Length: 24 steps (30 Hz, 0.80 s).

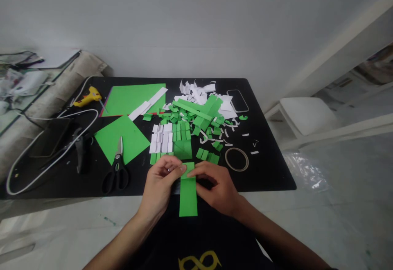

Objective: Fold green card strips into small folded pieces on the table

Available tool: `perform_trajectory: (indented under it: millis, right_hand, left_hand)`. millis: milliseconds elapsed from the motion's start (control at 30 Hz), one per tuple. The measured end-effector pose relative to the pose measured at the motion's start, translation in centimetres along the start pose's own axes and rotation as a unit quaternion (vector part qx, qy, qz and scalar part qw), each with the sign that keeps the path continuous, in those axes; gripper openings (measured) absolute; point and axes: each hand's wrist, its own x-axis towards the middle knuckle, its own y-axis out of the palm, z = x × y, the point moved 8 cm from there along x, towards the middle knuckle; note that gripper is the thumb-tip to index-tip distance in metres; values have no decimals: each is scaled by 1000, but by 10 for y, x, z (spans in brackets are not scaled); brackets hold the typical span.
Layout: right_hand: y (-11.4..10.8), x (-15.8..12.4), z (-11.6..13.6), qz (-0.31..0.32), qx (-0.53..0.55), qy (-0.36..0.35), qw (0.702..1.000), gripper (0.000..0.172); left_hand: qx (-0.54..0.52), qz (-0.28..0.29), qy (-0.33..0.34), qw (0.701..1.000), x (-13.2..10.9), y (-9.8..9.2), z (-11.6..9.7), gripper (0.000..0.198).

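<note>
A green paper strip (188,200) hangs over the table's front edge, close to my body. My left hand (162,180) pinches its upper left edge between thumb and fingers. On the other side my right hand (216,184) grips the same strip, its fingers bent over the upper right edge. A crease crosses the strip near its top. Just beyond my hands lie a folded white paper piece (161,139), folded green paper pieces (181,131) and a flat green piece (183,150). Small folded green pieces (207,156) sit beyond my right hand.
Black-handled scissors (118,167) lie partly on a green square (123,133) at left. Behind are green sheets (135,98), a yellow glue gun (89,97) and a white cable (39,180). A scrap heap (199,112) covers the back middle. A tape ring (236,159) lies right.
</note>
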Motion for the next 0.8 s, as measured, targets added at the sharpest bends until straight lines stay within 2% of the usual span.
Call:
perform_trajectory:
  millis: [133, 567, 700, 800]
  right_hand:
    - [2, 1, 2, 17, -37, -24, 999, 37]
    - [-2, 1, -5, -29, 5, 22, 999, 3]
    - [-3, -1, -9, -43, 19, 56, 997, 5]
    - [-4, -1, -7, -32, 7, 44, 999, 3]
  left_hand:
    - [7, -3, 10, 1000, -1, 0, -1, 22]
    - [31, 4, 23, 999, -3, 2, -4, 22]
    - [36, 7, 29, 999, -3, 1, -6, 21]
    - [46, 20, 26, 998, -2, 1, -7, 20]
